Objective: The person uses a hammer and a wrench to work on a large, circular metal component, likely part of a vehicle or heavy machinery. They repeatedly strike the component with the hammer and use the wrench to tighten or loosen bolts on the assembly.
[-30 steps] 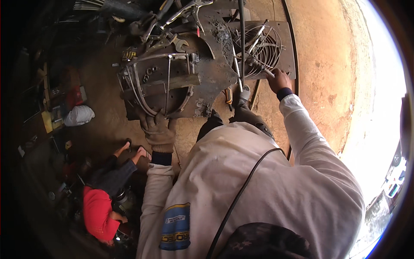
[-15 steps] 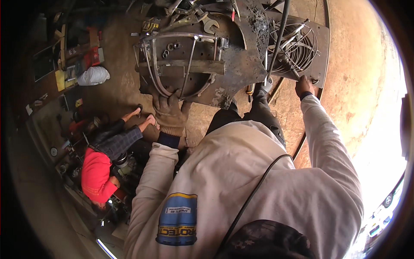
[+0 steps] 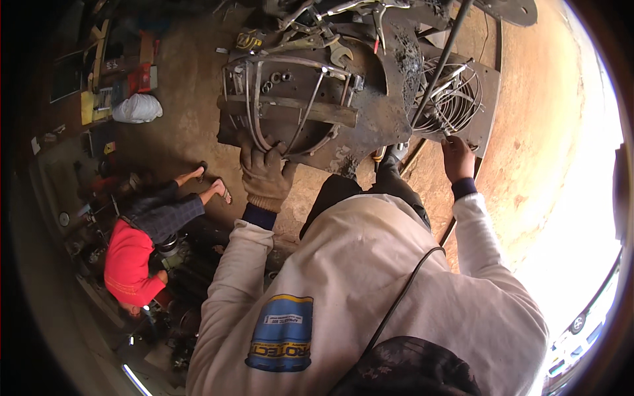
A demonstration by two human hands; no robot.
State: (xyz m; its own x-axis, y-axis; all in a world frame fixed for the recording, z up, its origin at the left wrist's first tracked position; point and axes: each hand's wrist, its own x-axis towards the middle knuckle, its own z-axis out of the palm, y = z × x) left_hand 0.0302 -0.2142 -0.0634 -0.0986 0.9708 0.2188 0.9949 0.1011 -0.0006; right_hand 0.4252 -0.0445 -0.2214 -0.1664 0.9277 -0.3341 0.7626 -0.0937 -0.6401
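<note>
My left hand (image 3: 265, 175), in a brown work glove, is closed round the near edge of a curved metal-bar frame (image 3: 302, 113). The frame rests on a dark steel worktop (image 3: 383, 125), with a flat metal bar (image 3: 290, 111) across it. Out to the right, my bare right hand (image 3: 457, 160) is closed on the near end of a thin rod-like tool (image 3: 443, 125); its exact kind is unclear. The tool reaches over coiled metal rings (image 3: 462, 99) on a side plate (image 3: 485, 122).
Locking pliers (image 3: 378, 26), an open-ended wrench (image 3: 341, 51), a tape measure (image 3: 249, 41) and several nuts (image 3: 275, 80) lie on the worktop. A dark pole (image 3: 441, 63) slants between worktop and side plate. At left, a person in a red top (image 3: 134, 257) bends over machinery.
My right hand has come left and slightly nearer with the rod-like tool, whose tip now lies over the rings. My left hand keeps its grip on the frame. The whole view has shifted slightly.
</note>
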